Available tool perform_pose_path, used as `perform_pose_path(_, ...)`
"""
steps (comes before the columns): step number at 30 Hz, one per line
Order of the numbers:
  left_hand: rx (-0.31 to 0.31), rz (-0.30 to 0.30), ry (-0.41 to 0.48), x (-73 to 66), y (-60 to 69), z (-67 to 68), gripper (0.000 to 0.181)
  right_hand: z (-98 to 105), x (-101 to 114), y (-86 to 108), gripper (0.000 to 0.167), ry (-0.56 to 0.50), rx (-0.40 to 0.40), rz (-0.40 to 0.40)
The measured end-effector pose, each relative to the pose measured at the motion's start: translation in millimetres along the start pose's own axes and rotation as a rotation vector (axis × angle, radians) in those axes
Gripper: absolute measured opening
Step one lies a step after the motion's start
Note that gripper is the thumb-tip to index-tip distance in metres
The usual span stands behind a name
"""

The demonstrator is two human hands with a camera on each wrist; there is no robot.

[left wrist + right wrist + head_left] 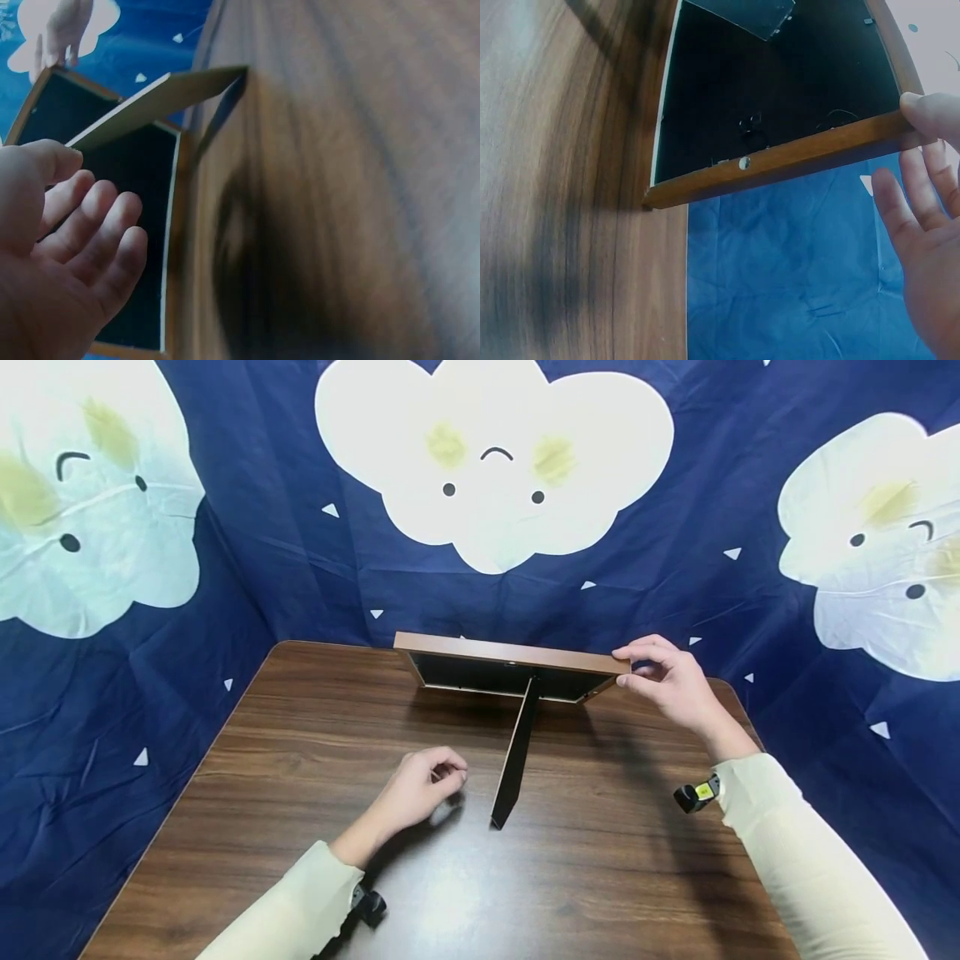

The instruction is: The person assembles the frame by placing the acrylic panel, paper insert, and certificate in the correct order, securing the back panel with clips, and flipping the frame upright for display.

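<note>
A picture frame (517, 653) with a brown wooden border stands upright near the far edge of the table, its black back (780, 82) facing me. From that back a black easel leg (517, 760) swings out, its tip down towards the tabletop. My right hand (667, 681) pinches the frame's upper right corner, thumb on the back side and fingers beyond the border. My left hand (423, 785) hovers over the table just left of the leg, fingers loosely bent and holding nothing. In the left wrist view its thumb overlaps the leg's edge, but the head view shows a gap.
The brown wood-grain table (300, 760) has rounded far corners. A dark blue cloth (300, 577) with white clouds and small triangles hangs behind and on both sides, close behind the frame. Small black cameras (369, 906) sit at both wrists.
</note>
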State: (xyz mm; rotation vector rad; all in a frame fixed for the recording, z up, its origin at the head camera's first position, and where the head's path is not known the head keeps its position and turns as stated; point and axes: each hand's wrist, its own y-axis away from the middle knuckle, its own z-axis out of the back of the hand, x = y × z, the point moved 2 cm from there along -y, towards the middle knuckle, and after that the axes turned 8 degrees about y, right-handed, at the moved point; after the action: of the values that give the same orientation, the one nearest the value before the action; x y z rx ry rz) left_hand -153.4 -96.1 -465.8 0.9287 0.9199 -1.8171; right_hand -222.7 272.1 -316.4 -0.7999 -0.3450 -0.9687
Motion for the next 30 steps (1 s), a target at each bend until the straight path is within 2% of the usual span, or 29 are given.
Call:
perform_pose_path(6, -0.146, -0.024, -0.025, -5.1, -9.7, 28.5, 0.009, 0, -6, 0.6, 0.036, -0.046, -0.025, -0.028)
perform_pose_path(12, -0.280, -0.020, -0.053, -15.1, -21.3, 60.6, 0.010, -2, -33, 2.3, 0.037, -0.127, -0.063, -0.075)
perform_pose_path(18, -0.460, -0.062, -0.060, -29.5, -35.1, 85.9, 0.014, -1, -48, 8.9, 0.031, -0.230, -0.105, -0.110)
perform_pose_path(21, -0.555, -0.058, -0.087, -36.0, -41.7, 95.8, 0.017, -2, -51, 12.7, 0.028, -0.294, -0.124, -0.127)
perform_pose_path(23, -0.607, -0.028, -0.091, -39.5, -46.0, 101.7, 0.021, -4, -53, 14.8, 0.028, -0.336, -0.133, -0.140)
perform_pose_path(26, -0.641, 0.023, -0.059, -42.0, -52.7, 108.7, 0.026, -8, -56, 16.9, 0.031, -0.375, -0.137, -0.146)
perform_pose_path(30, -0.636, 0.061, -0.006, -42.5, -61.5, 114.8, 0.030, -14, -59, 18.9, 0.032, -0.383, -0.136, -0.153)
